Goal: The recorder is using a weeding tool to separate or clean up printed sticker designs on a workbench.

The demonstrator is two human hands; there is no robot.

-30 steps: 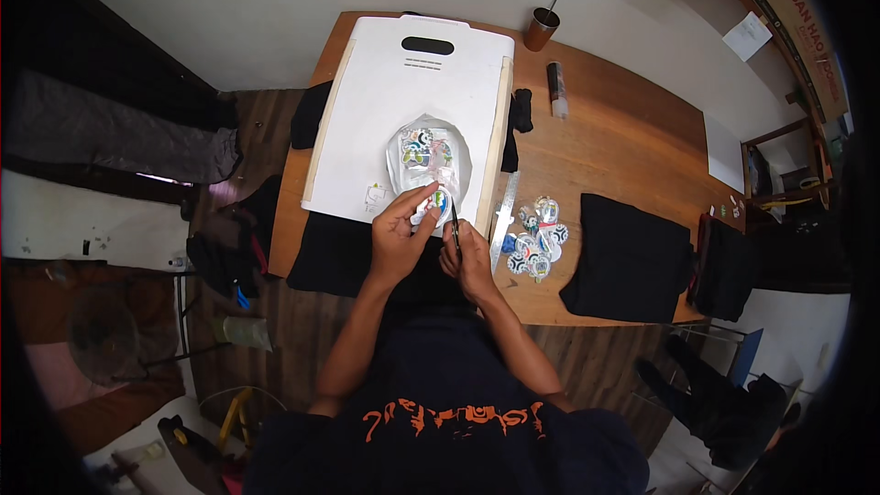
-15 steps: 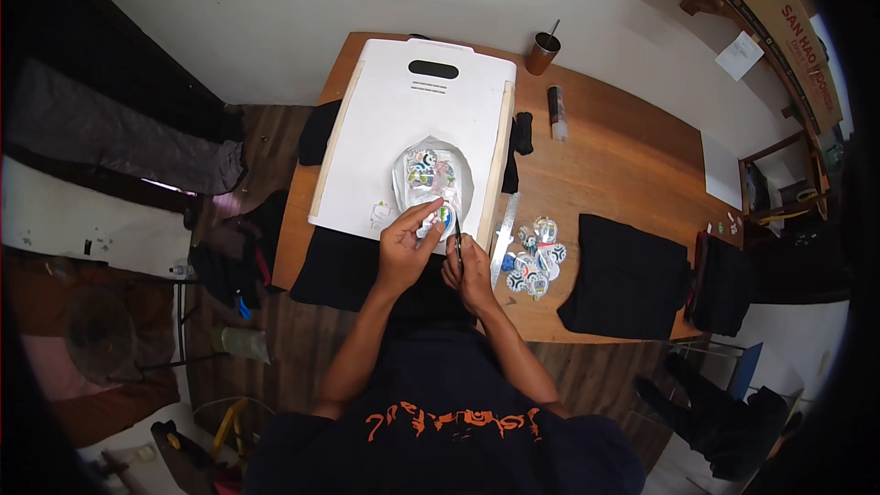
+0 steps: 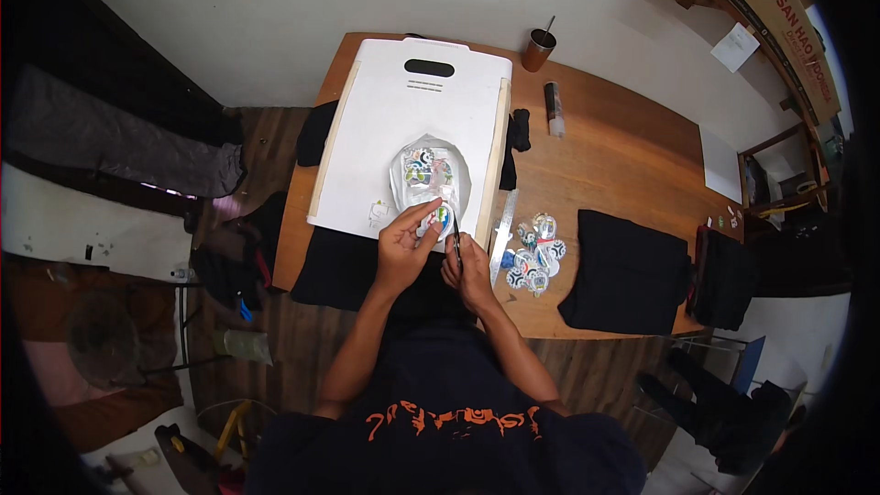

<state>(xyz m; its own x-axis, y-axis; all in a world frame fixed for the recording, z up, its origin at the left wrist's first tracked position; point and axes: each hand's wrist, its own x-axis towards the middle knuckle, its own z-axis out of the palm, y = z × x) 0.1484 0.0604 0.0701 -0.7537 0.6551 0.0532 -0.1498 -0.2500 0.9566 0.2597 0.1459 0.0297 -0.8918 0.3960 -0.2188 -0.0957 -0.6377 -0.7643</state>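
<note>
At frame centre, your left hand pinches a printed disc; your right hand grips a slim dark tool just beside it. Disc looks light, thin, probably bendy, easily creased; best pinched by its rim.

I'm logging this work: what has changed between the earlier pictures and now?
The whole scene sits slightly lower than at first, apparently from camera movement. Nothing was visibly picked up or let go. The left hand still holds a round printed piece, the right hand a slim dark tool; the patterned pile and folded black cloth stayed put.
</note>
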